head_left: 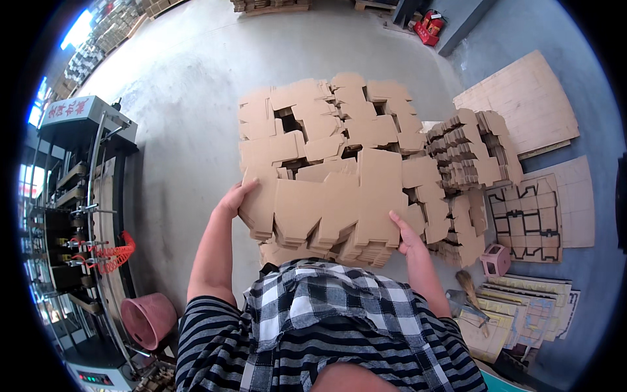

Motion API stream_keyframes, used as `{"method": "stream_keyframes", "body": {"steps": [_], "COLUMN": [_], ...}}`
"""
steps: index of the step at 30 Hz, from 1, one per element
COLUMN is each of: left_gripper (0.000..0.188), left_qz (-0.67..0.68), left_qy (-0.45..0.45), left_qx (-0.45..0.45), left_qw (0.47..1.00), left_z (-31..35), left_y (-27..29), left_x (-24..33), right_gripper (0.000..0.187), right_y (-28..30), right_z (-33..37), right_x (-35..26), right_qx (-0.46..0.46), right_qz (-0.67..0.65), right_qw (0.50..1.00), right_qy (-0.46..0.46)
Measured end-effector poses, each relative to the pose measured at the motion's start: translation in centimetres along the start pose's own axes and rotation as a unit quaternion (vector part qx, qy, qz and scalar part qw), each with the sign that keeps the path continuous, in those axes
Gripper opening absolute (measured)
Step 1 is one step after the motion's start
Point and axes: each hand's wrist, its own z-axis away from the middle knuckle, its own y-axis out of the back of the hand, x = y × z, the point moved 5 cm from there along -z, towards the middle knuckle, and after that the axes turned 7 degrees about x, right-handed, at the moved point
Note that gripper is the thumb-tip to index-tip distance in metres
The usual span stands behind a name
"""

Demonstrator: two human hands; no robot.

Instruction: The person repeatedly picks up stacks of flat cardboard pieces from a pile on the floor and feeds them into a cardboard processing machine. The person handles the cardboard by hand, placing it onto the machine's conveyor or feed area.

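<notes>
A thick stack of die-cut brown cardboard blanks (pixel 320 204) lies in front of my body, its near edges notched and layered. My left hand (pixel 239 197) grips the stack's left end, thumb on top and the other fingers mostly hidden at the side. At the right end, my right hand (pixel 406 235) holds the edge, with the thumb resting on the top sheet. Beyond the held stack spread more piles of cut cardboard (pixel 297 101), with dark gaps between them. Whether the held stack is lifted off the piles below cannot be made out.
On the left stands a machine (pixel 81 196) with red coiled hose (pixel 117 255) and a pink bucket (pixel 149 320). To the right are more cardboard stacks (pixel 473 153), a cutting-die board (pixel 526 219), a pink stool (pixel 495 260), a brush (pixel 467 284) and leaning boards (pixel 522 98). Fire extinguishers (pixel 430 27) stand far off.
</notes>
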Motion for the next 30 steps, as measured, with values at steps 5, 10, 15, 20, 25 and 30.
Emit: {"method": "stream_keyframes", "body": {"steps": [5,10,15,20,25,30], "left_gripper": [0.077,0.075,0.071,0.071,0.078,0.08], "left_qz": [0.003,0.022,0.031,0.054,0.098,0.105], "left_qy": [-0.023,-0.016,-0.005,-0.027,-0.082,-0.129], "left_qx": [-0.026,-0.01,-0.016,-0.022,-0.028,-0.014], "left_qw": [0.999,1.0,0.999,0.998,0.991,0.986], "left_z": [0.3,-0.2,-0.1,0.7,1.2,2.7], "left_y": [-0.3,-0.2,-0.2,0.3,0.5,0.3], "left_x": [0.0,-0.4,-0.1,-0.3,0.0,0.8], "right_gripper": [0.071,0.072,0.072,0.064,0.057,0.059], "right_y": [1.1,1.5,0.1,-0.3,-0.3,-0.6], "right_z": [-0.1,-0.1,-0.8,1.2,1.7,1.8], "right_x": [0.9,-0.3,-1.3,-2.0,-2.1,-1.7], "right_qx": [-0.002,-0.02,-0.002,0.016,-0.004,-0.009], "right_qz": [0.002,-0.063,0.032,0.035,-0.039,-0.07], "right_qw": [1.0,0.997,0.999,0.999,0.996,0.99], "right_qy": [-0.011,-0.031,-0.037,0.003,0.085,0.121]}}
